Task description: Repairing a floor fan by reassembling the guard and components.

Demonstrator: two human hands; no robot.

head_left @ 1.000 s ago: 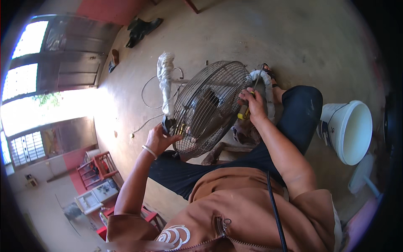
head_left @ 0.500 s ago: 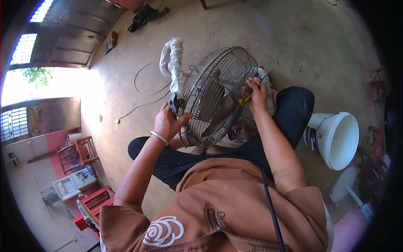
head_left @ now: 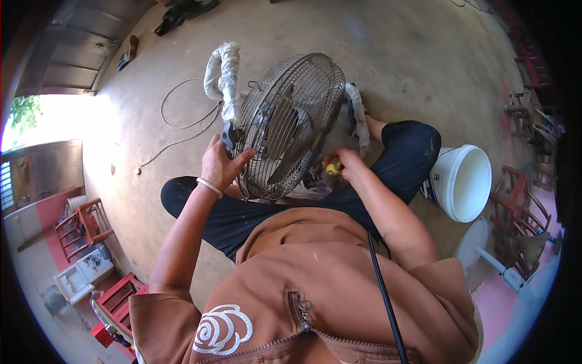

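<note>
A round metal fan (head_left: 291, 121) with a wire cage stands tilted between my bent legs, its blades showing through the wires. My left hand (head_left: 221, 165) is closed on the cage's left rim, the thumb over the wires, just below a dark knob (head_left: 229, 134). From that knob rises a bent tube (head_left: 229, 79) wrapped in white plastic. Another wrapped tube (head_left: 357, 112) is at the fan's right side. Right of the cage's lower part, my right hand (head_left: 350, 164) holds a yellow-handled screwdriver (head_left: 333, 169); its shaft cannot be made out now.
A white bucket (head_left: 471, 185) lies tipped by my right knee. Dark crumpled cloth (head_left: 316, 182) is under the fan. A thin cable (head_left: 167, 109) loops over the floor to the left. Red chairs (head_left: 85, 227) stand at the left, a wooden chair (head_left: 512, 188) at the right, boots (head_left: 182, 15) far off.
My right hand has come down from the cage's right rim toward my lap with the screwdriver. My left hand keeps its hold on the cage. The whole view has shifted a little.
</note>
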